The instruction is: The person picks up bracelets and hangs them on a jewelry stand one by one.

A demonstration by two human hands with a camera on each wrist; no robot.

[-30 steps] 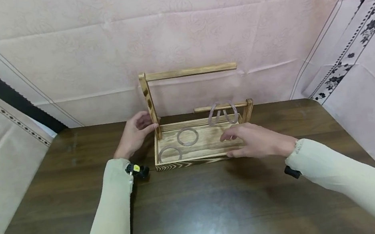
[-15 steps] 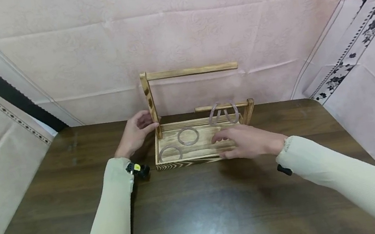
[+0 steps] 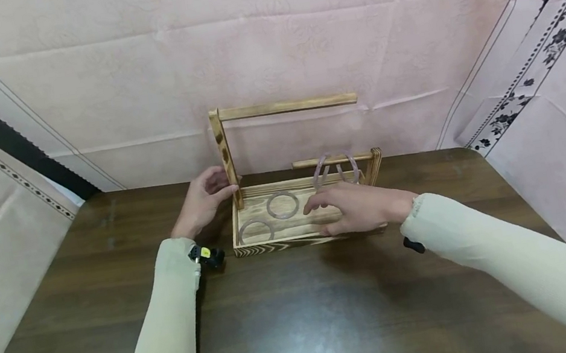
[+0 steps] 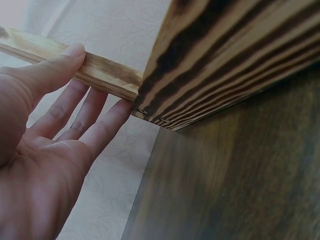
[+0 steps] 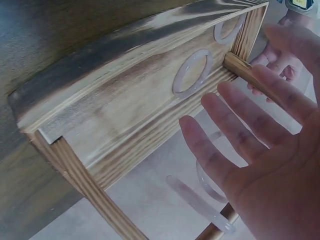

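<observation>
A wooden jewelry stand has a shallow tray [image 3: 271,246], a tall left post [image 3: 223,149] with a high bar, and a low bar [image 3: 305,164] at right. My left hand [image 3: 202,204] pinches the post near its foot, thumb on one face and fingers on the other, as the left wrist view shows. Two translucent pale-purple bangles [image 3: 318,177] hang on the low bar. Inside the tray lie one bangle [image 3: 285,218] in the middle and another bangle [image 3: 254,221] at front left. My right hand [image 3: 356,207] hovers over the tray's right half, fingers spread and holding nothing, right of the middle bangle.
The stand sits toward the back of a dark wooden table [image 3: 283,323]. A pale pink cloth [image 3: 265,57] hangs behind it, with more cloth on both sides. The high bar [image 3: 289,106] extends rightward above the tray.
My right hand has moved left over the tray toward the middle bangle. The left hand keeps its place on the post, and the bangles have stayed where they were.
</observation>
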